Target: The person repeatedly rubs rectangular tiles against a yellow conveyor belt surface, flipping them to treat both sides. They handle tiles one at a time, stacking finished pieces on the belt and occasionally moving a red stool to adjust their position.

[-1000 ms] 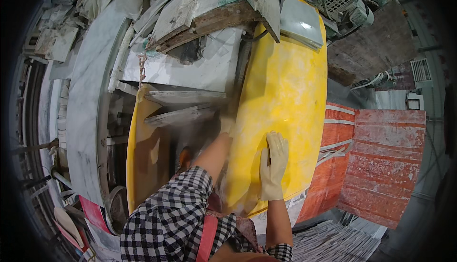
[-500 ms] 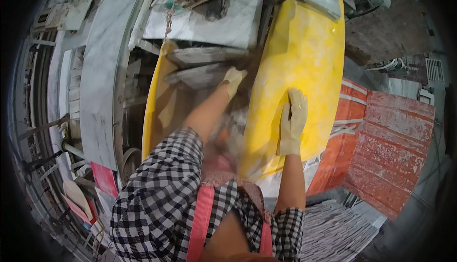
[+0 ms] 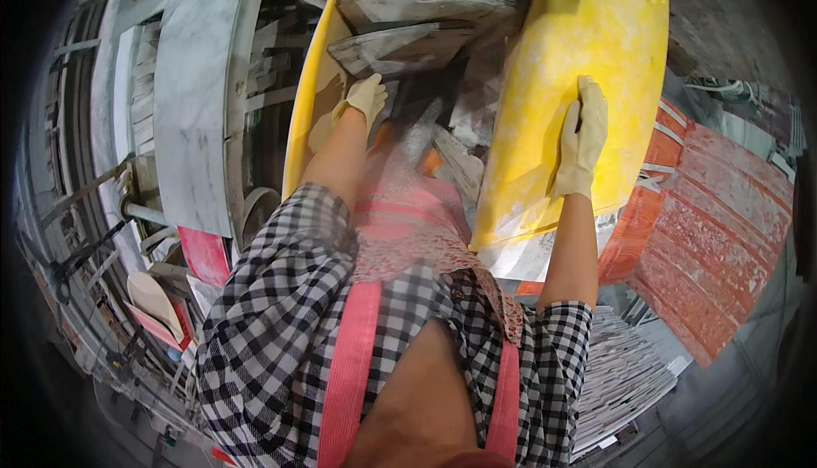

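Note:
My left hand, in a cream rubber glove, is just below a pair of grey stone slabs. Its fingers are loosely bent, with no held object visible; whether they touch the slab is unclear. To its left stands the narrow yellow side wall. On the right, a broad, scuffed yellow panel slopes upward. My right hand, gloved alike, rests along this panel with fingers extended and thumb apart. Between the two yellow sides, stone pieces lie in a dusty gap.
A long marbled slab runs along the left, beside racks of stone strips. Right of the yellow panel is a dusty red ribbed sheet. A stack of thin grey strips lies at the lower right. My pink apron reaches into the gap.
The view has shifted, and the yellow sides appear higher and farther right. My left hand has drawn back from the gap toward the left yellow wall. My right hand remains on the yellow panel.

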Demonstrator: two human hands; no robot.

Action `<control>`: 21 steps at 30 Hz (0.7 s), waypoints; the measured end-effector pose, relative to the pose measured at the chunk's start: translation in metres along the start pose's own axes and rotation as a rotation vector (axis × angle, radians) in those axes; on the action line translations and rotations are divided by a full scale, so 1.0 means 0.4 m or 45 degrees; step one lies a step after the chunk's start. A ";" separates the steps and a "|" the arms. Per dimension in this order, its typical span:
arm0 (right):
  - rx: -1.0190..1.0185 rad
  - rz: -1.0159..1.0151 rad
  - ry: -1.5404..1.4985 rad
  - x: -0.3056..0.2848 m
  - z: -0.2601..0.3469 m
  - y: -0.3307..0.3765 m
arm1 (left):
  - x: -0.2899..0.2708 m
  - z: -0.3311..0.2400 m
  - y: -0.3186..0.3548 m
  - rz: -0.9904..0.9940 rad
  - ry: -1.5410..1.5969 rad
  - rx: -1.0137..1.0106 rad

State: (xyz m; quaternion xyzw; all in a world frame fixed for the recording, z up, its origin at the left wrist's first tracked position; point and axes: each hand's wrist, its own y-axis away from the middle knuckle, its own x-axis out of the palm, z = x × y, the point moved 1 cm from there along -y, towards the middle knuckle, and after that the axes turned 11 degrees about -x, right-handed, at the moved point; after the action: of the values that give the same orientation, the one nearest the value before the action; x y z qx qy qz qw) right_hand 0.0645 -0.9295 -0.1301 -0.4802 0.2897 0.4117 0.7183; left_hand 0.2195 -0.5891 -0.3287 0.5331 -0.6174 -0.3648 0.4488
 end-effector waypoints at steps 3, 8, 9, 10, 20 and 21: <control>-0.009 0.016 0.026 0.002 -0.006 0.001 | -0.016 -0.027 -0.019 0.062 0.263 0.070; 0.061 -0.029 -0.082 -0.003 -0.016 -0.004 | 0.022 -0.138 -0.099 0.136 0.472 0.269; 0.070 0.009 -0.055 -0.004 -0.016 -0.006 | 0.035 -0.158 -0.120 0.153 0.473 0.265; 0.080 0.018 -0.054 -0.005 -0.013 -0.006 | 0.042 -0.165 -0.134 0.121 0.502 0.283; 0.082 0.057 -0.037 -0.031 0.005 -0.020 | 0.076 -0.184 -0.004 -0.207 0.221 0.241; 0.071 0.059 -0.021 -0.029 0.004 -0.022 | 0.078 -0.191 0.012 -0.151 0.139 0.242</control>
State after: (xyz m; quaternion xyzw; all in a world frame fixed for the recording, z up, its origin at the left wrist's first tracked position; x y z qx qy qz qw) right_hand 0.0667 -0.9336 -0.1162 -0.4496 0.3063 0.4240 0.7240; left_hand 0.2893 -0.6167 -0.2938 0.6279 -0.5912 -0.3012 0.4068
